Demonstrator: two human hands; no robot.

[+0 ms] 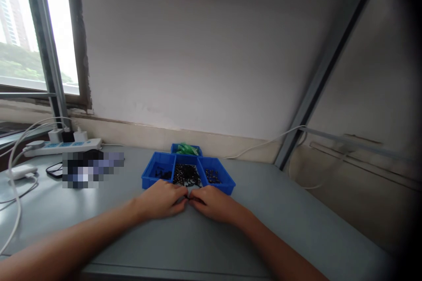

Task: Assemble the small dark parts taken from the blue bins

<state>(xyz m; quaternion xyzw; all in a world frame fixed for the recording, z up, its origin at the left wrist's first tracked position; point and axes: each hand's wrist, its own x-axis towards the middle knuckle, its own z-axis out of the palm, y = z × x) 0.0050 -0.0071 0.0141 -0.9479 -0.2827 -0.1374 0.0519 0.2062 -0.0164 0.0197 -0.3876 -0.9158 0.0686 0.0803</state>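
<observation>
My left hand [164, 199] and my right hand [214, 202] meet fingertip to fingertip just in front of the blue bins. Both are closed in a pinch around something dark and tiny at the point where they meet, too small to make out. Behind my fingers lies a heap of small black and metallic parts [187, 172] between two bins. The left blue bin [147, 174] contains small black pieces [162, 173], while the right blue bin [227, 181] has small shiny parts [212, 175]. My hands hide the front of the heap.
A smaller blue bin [173, 149] at the back holds a green plastic bag [187, 149]. On the left are a white power strip [92, 144], loose cables and a pixelated item. The grey table [187, 246] meets the wall behind; a metal post [296, 118] rises at right.
</observation>
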